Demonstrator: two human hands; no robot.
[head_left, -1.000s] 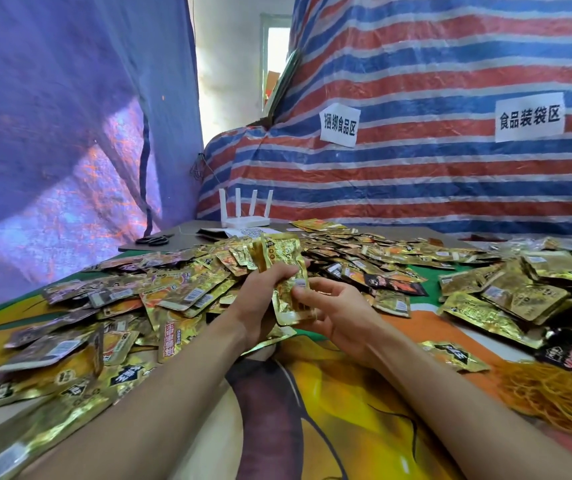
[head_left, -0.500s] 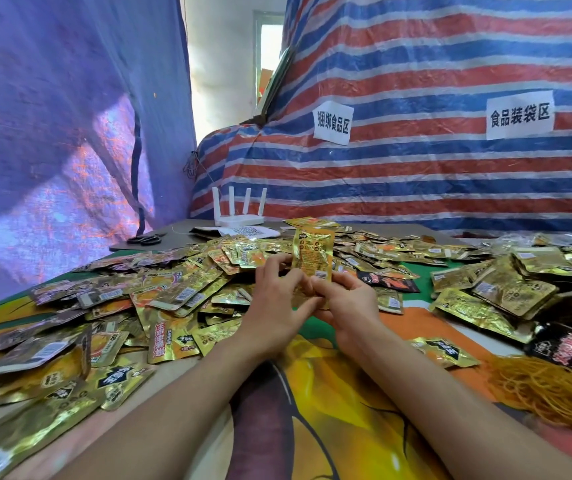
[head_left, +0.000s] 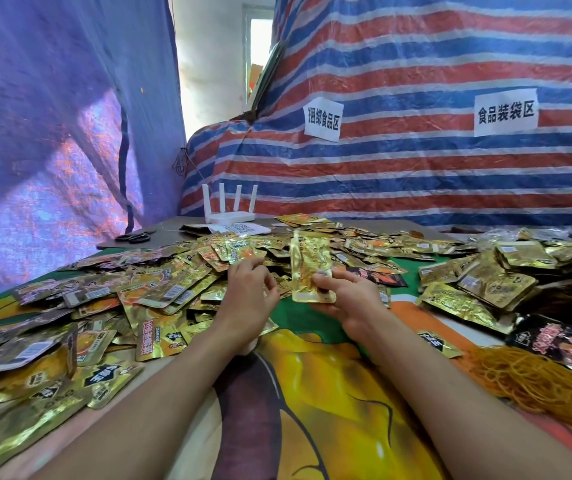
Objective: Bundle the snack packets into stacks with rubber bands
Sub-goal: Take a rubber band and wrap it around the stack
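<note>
Gathering: the step in hand, as I judge it, is building one stack up before any band goes on.
Stack (head_left: 312,268): a few gold packets stand upright, low over the desk (head_left: 329,393), in front of the person.
Right grip (head_left: 346,299): thumb and fingers curl round the stack's lower part, thumb on its near face.
Left grip (head_left: 250,289): fingers loosely curled with nothing visible in them, over the loose packets (head_left: 160,292), just beside the stack but apart from it.
Loose packets: they lie thick across the left and far desk, overlapping, some face up and some face down.
Bands (head_left: 533,386): a tangled orange heap lies on the right of the desk, near the right forearm and well apart from the stack.
Doing it well: lift one packet at a time off the top of the heap, turn it to match the stack's face, and lay it flush; tap the lower edges on the desk to square them.
Risk: the foil looks slick, so a slack pinch may let the stack fan out or shed a packet.
Banding: the bands lie on the right, so the stack probably needs passing to the left grip first.
</note>
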